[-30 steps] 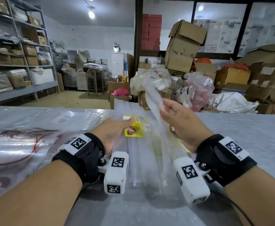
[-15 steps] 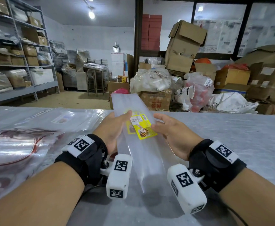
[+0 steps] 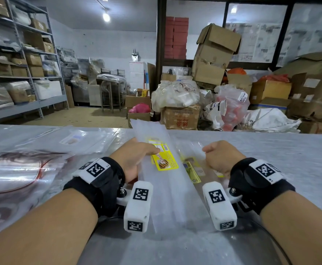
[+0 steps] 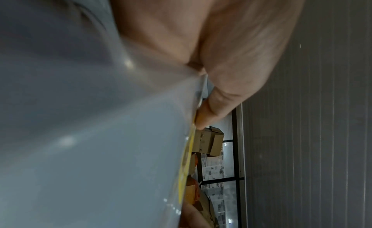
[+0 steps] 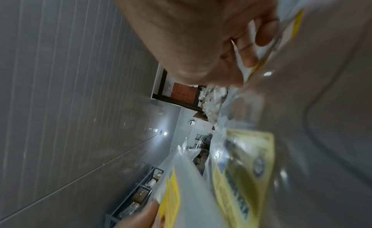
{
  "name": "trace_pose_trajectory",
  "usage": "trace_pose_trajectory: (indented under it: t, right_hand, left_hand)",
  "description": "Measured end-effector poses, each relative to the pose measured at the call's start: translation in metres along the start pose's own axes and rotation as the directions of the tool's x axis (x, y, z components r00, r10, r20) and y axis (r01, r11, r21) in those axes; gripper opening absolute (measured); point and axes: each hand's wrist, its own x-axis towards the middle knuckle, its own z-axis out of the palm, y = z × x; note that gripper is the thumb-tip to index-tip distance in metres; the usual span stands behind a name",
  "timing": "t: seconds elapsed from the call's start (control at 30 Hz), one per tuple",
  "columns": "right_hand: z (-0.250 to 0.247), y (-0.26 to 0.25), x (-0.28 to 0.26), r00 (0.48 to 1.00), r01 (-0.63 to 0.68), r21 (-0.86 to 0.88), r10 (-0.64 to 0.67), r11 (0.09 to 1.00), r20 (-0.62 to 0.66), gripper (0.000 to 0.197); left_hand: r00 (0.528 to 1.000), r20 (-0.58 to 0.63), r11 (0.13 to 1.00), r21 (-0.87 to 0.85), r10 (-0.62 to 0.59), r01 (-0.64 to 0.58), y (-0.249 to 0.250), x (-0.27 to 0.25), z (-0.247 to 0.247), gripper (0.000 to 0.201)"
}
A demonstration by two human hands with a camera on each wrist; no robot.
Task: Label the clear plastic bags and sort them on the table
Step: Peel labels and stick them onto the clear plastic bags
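Holding a long clear plastic bag [image 3: 167,180] with a bright yellow paper label [image 3: 165,159] on it, the left hand [image 3: 137,159] has its thumb on top by the label and its fingers curled under the bag's left edge, so it pinches the bag. This bag lies long-ways in the middle of the grey tabletop [image 3: 290,159], from the near edge out toward the far edge. Just to its right lies a second clear bag with a green and yellow label [image 3: 191,171]. The right hand [image 3: 221,159] is curled over that second bag, and in the right wrist view its fingers [image 5: 263,34] seem to nip a thin white and yellow strip, but the blur means I cannot tell for sure what it is. I think the labelled bag is ready to be sorted now. The next move likely needs the left hand to slide or lift the floppy bag over to a pile without folding it. Near the left edge of the tabletop lie flat clear bags with a red wire loop [image 3: 13,175] inside. The label shows a food picture, but its words are too small to read. Beyond the far edge, a red sack [image 3: 231,104] has a tag that seems to say "40's".
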Motion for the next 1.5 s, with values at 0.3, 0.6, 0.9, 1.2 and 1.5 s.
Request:
trace_pose_trajectory:
  t: [0.3,0.6,0.9,1.2,1.5]
  right_hand:
    - [-0.003,-0.012,-0.021,0.993,-0.043,-0.074,0.050,0.996,0.105,0.061]
    - [-0.003,-0.009,-0.015,0.996,-0.035,-0.072,0.041,0.997,0.078,0.004]
    - [0.000,-0.005,-0.013,0.994,0.038,-0.031,-0.034,0.999,0.102,0.030]
    - [0.004,-0.003,-0.007,0.997,0.067,0.042,-0.069,0.997,0.046,0.011]
    - [0.004,-0.002,-0.006,0.997,0.071,0.136,-0.071,0.988,0.000,0.006]
  left_hand:
    - [0.999,-0.051,0.999,0.043,-0.009,0.011,0.000,0.005,-0.006,0.025]
    - [0.999,-0.039,1.000,0.026,0.013,-0.013,-0.002,0.006,-0.006,0.028]
    - [0.998,-0.056,0.999,0.034,0.017,-0.015,-0.003,0.008,-0.008,0.029]
    - [0.998,-0.056,0.999,0.043,0.018,-0.016,-0.004,0.009,-0.009,0.034]
    - [0.998,-0.042,0.999,0.003,0.037,-0.037,-0.002,0.007,-0.007,0.033]
